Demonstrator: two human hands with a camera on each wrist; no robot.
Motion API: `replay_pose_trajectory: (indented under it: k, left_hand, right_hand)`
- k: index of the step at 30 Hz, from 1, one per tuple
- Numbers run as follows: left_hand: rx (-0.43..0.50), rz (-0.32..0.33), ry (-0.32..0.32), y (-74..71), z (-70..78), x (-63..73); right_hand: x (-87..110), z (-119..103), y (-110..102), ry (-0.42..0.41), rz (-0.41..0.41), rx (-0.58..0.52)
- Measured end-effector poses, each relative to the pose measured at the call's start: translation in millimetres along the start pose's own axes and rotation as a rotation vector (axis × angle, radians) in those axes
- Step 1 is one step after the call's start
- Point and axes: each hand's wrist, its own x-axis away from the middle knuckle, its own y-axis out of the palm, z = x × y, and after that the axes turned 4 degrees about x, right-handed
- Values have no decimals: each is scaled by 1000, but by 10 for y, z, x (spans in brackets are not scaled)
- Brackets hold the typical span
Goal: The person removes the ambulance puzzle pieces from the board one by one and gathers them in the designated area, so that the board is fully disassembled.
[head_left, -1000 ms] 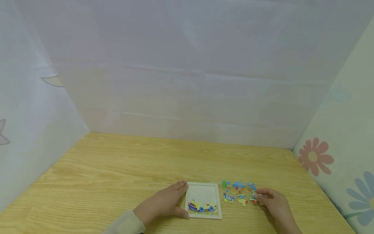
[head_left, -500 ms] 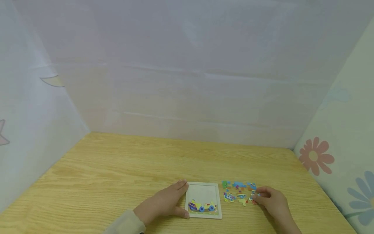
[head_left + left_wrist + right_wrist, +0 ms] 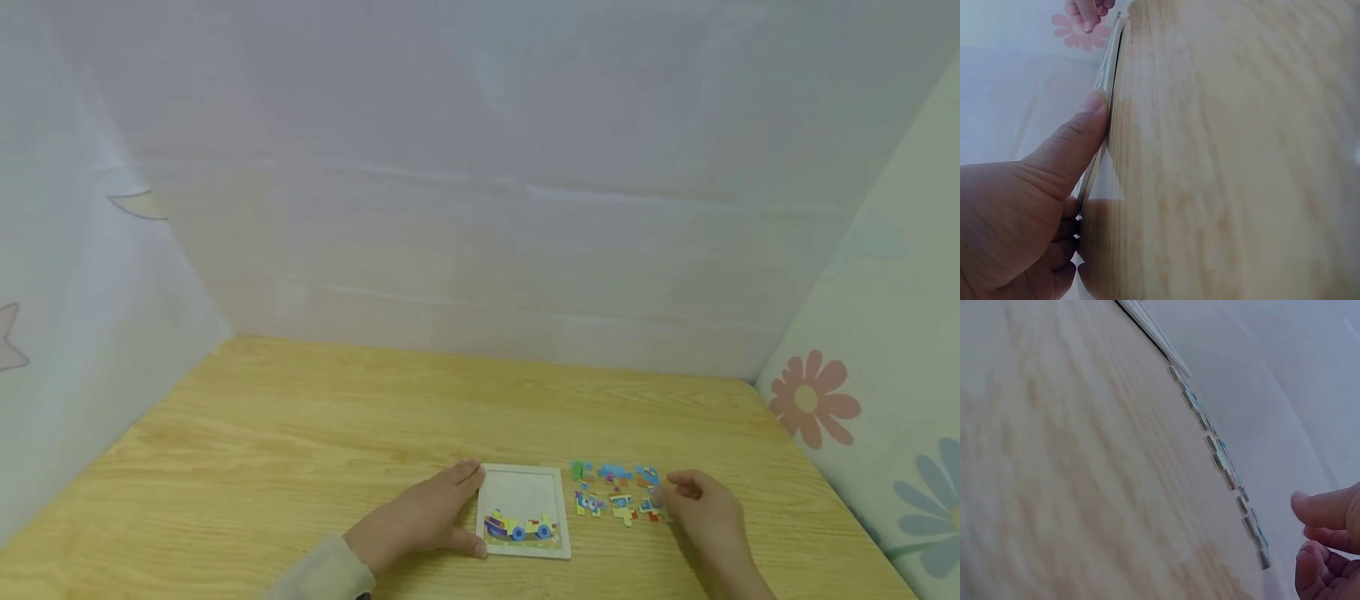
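A square wooden puzzle tray (image 3: 525,552) lies on the table, its lower part filled with a picture of a yellow car with blue wheels. My left hand (image 3: 423,514) rests along its left edge, fingers at the far corner and thumb at the near one. In the left wrist view the straight thumb (image 3: 1075,140) presses against the tray's side. Several loose puzzle pieces (image 3: 615,475) lie in two rows to the right of the tray. My right hand (image 3: 708,512) is just beside the rightmost piece (image 3: 649,506), thumb and forefinger apart with nothing visible between them.
The wooden table (image 3: 315,433) reaches back to a pale cloth wall (image 3: 487,275). Cloth walls also stand at the left and at the right, where a red flower print (image 3: 813,400) shows.
My right hand has drawn back slightly to the right from the rightmost piece, uncovering more of it. The left hand and the tray stay in place.
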Motion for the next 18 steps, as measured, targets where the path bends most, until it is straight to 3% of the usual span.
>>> replay_pose_trajectory:
  k: [7, 18]
  left_hand:
    - [12, -8, -2, -5, -6, -4]
    - [31, -12, -3, -13, -2, -2]
  right_hand:
    - [68, -167, -63, 1, 59, -34]
    - [185, -401, 2, 4, 79, -201]
